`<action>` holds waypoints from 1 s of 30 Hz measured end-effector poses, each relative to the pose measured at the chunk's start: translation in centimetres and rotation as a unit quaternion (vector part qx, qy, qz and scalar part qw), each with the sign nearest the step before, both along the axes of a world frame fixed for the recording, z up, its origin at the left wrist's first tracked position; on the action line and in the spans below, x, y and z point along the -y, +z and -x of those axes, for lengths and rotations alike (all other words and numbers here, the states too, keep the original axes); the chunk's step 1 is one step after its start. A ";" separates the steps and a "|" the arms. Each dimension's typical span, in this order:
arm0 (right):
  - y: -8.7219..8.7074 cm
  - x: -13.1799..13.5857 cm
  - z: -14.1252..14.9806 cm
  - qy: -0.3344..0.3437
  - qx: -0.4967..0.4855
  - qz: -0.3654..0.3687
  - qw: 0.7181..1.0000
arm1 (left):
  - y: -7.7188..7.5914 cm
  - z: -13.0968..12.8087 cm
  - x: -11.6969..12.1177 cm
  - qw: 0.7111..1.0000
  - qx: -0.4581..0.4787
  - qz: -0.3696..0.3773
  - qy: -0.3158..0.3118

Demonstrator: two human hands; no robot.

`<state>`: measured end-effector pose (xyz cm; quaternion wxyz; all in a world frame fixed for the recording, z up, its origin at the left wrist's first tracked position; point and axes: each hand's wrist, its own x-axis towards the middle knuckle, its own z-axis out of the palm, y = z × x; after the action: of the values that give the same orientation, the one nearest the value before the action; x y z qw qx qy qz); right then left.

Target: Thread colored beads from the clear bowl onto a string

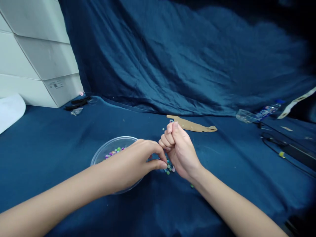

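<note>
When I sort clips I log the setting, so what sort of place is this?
Probably a makeshift indoor craft corner: a satiny dark-blue cloth backdrop, stacked white cardboard boxes, and a round clear plastic bowl of small multicoloured beads.

the stacked white box (63,87) at the left of the frame bears small dark print (56,85) around a square code-like mark, too small to read. white-on-blue lettering on the bottle label (265,112) at the right is too blurred to make out.
</note>
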<state>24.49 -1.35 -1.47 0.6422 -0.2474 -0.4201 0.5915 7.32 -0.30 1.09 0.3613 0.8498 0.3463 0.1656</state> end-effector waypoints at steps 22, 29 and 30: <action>1.0 1.6 -0.6 0.123 0.115 0.037 0.985 | 2.1 -1.1 0.1 0.940 0.286 0.076 0.170; 0.3 1.2 -0.4 0.076 0.243 -0.030 0.967 | 2.1 1.8 -0.4 0.914 0.330 0.072 0.227; 0.2 1.0 -0.3 0.076 0.256 -0.037 0.963 | 2.0 2.2 -0.5 0.912 0.329 0.074 0.234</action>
<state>24.81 -2.38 -1.28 0.4749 -0.3342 -0.6098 0.5394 5.12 0.21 3.06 0.4672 0.6128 0.4077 0.4899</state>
